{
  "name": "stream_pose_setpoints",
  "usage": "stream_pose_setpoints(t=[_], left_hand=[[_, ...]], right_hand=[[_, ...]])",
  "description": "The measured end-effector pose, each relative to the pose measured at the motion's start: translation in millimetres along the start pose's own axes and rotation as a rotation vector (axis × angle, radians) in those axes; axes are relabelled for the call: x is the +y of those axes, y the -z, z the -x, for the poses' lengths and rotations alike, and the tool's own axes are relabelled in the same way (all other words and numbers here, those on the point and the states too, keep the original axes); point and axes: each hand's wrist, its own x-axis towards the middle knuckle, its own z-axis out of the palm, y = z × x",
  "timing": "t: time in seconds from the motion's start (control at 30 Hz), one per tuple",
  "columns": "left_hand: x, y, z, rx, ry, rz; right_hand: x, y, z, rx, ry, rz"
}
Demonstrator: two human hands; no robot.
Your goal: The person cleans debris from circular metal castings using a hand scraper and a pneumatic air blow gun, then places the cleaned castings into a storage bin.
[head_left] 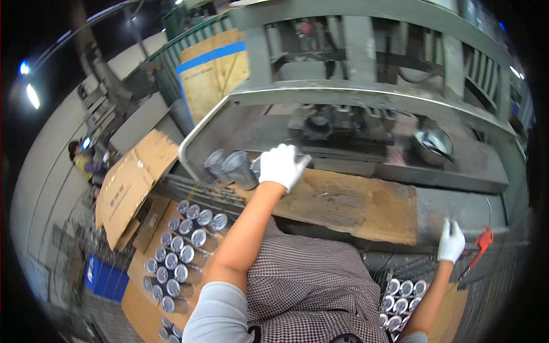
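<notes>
My left hand point(282, 166), in a white glove, is closed over a grey metal cup at the left end of a wooden board point(366, 208). Most of that cup is hidden by the glove. Two more grey metal cups point(239, 170) stand just left of it on the machine's ledge. My right hand point(452, 241), also gloved in white, hangs at the right with its fingers stretched out and nothing visible in them. Close by on its right is a red air blow gun point(484, 241).
Ahead is a grey machine with dark tooling point(343, 123) and a metal bowl point(433, 144). Rows of metal cups point(180, 251) rest on cardboard at lower left; more cups point(402, 288) sit at lower right. A cardboard box point(134, 183), blue bin point(106, 277) and distant person point(94, 163) are left.
</notes>
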Motion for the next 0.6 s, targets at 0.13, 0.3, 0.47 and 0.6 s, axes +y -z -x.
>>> stream_pose_setpoints(t=[0.13,0.3,0.47,0.6], left_hand=[[-60.5,1.9,3.1,-0.284,0.138,-0.115],[-40.1,-30.4,0.8,-0.236,0.134,0.005],[-8.1,-26.7,7.7,-0.234,0.105,0.239],[23.1,-1.4,14.6,-0.306,-0.098,0.252]], right_hand=[[9.4,-11.5,-2.3,-0.005,-0.009,0.028],[45.5,-21.1,-13.4,-0.07,-0.136,0.123],[57.2,-27.2,-28.7,-0.167,-0.139,0.129],[68.3,-26.6,-33.8,-0.133,-0.136,0.237]])
